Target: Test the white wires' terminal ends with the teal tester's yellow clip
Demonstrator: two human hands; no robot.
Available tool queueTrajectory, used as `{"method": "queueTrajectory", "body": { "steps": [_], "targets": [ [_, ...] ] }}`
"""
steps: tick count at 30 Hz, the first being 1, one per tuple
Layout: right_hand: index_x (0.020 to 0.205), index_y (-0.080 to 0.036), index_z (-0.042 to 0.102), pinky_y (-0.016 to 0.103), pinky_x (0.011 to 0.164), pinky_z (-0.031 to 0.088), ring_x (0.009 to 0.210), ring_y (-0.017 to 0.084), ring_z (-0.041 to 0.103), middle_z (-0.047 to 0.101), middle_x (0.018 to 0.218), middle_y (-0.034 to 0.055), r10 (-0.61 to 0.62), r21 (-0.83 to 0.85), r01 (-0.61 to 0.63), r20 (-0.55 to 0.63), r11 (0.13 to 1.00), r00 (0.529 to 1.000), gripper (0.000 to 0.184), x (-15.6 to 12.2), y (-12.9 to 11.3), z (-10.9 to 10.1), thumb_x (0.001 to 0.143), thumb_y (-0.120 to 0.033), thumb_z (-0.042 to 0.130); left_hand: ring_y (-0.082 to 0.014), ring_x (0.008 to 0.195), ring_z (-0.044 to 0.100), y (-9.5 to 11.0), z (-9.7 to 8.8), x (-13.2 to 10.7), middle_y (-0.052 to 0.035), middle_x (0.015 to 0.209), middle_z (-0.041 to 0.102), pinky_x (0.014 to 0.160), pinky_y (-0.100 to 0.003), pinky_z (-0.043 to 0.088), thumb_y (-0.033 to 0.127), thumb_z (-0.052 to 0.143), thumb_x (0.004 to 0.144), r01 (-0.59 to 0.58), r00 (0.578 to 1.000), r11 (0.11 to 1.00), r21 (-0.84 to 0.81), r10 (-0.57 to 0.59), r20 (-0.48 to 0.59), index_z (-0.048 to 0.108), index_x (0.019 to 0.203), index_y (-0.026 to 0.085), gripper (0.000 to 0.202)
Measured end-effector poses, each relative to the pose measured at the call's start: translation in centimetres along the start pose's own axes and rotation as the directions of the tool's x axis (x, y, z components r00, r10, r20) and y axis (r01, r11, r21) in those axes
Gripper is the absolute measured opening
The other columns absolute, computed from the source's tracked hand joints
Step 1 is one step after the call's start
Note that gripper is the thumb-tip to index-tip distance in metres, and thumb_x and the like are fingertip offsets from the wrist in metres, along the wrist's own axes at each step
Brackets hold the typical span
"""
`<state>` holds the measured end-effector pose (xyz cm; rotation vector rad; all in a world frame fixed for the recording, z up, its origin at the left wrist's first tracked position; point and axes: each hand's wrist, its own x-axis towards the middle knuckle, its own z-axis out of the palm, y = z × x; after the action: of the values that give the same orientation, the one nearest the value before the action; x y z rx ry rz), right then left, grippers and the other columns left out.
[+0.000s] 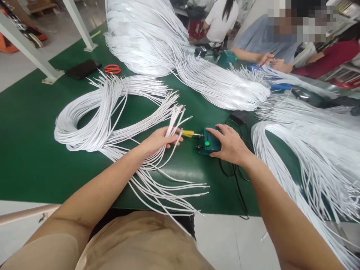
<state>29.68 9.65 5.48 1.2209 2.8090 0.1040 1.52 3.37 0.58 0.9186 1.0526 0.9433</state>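
Note:
My left hand (160, 141) is closed around a small bunch of white cables (174, 119), their stripped ends pointing away from me. My right hand (232, 144) grips a small dark green box (212, 141) from its right side, thumb and fingers on opposite edges. A bright green button or light (207, 144) shows on top of the box. Between the two hands lies a yellow-handled plug or probe (188, 133), its metal tip reaching the box's left side. More loose cable ends (180, 195) fan out below my left hand toward the table's near edge.
A looped cable bundle (73, 123) lies left on the green table (25, 157). Larger white bundles (140, 37) fill the back and right. Red-handled scissors (112, 69), a dark pouch (83, 69) and a black cord (238, 191) lie nearby. A co-worker (264, 41) sits across the table.

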Motion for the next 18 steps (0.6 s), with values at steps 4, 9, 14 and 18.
{"method": "queueTrajectory", "body": {
  "steps": [4, 9, 14, 18],
  "targets": [
    [0.14, -0.019, 0.046, 0.052, 0.103, 0.037, 0.124, 0.039, 0.043, 0.045, 0.138, 0.0197, -0.073, 0.005, 0.073, -0.044, 0.997, 0.996, 0.089, 2.0, -1.0, -0.1, 0.061, -0.04, 0.08, -0.0214, 0.099, 0.066, 0.1, 0.9, -2.6, -0.0148, 0.108, 0.07, 0.065, -0.023, 0.05, 0.046, 0.07, 0.075, 0.167, 0.952, 0.973, 0.16, -0.201, 0.231, 0.068, 0.091, 0.013, 0.036],
    [0.14, -0.019, 0.046, 0.052, 0.105, 0.034, 0.128, 0.04, 0.041, 0.043, 0.14, 0.0203, -0.252, 0.028, 0.255, -0.077, 0.966, 0.965, 0.09, 6.4, -4.0, -0.4, 0.06, -0.04, 0.081, -0.0236, 0.105, 0.066, -0.8, 0.7, -6.8, -0.0166, 0.113, 0.069, 0.07, -0.027, 0.054, 0.047, 0.071, 0.076, 0.27, 0.933, 0.963, 0.005, -0.263, 0.244, 0.065, 0.09, 0.014, 0.037],
    [0.141, -0.021, 0.044, 0.052, 0.11, 0.031, 0.135, 0.039, 0.035, 0.038, 0.146, 0.019, -0.339, 0.045, 0.34, -0.033, 0.939, 0.94, 0.093, 10.5, -5.8, -0.8, 0.058, -0.036, 0.083, -0.018, 0.093, 0.067, -1.3, -0.8, -9.1, -0.0139, 0.107, 0.07, 0.075, -0.027, 0.056, 0.041, 0.069, 0.08, 0.199, 0.979, 0.939, -0.279, -0.181, 0.089, 0.068, 0.092, 0.013, 0.03],
    [0.141, -0.021, 0.045, 0.056, 0.112, 0.028, 0.139, 0.039, 0.03, 0.036, 0.149, 0.0186, -0.296, 0.079, 0.294, 0.017, 0.953, 0.955, 0.091, 10.9, -6.6, -1.9, 0.059, -0.028, 0.082, -0.0125, 0.079, 0.064, -1.5, -1.7, -9.2, -0.0086, 0.09, 0.067, 0.075, -0.026, 0.055, 0.035, 0.069, 0.082, 0.136, 0.983, 0.899, -0.415, -0.176, -0.059, 0.071, 0.093, 0.013, 0.025]
  ]
}}
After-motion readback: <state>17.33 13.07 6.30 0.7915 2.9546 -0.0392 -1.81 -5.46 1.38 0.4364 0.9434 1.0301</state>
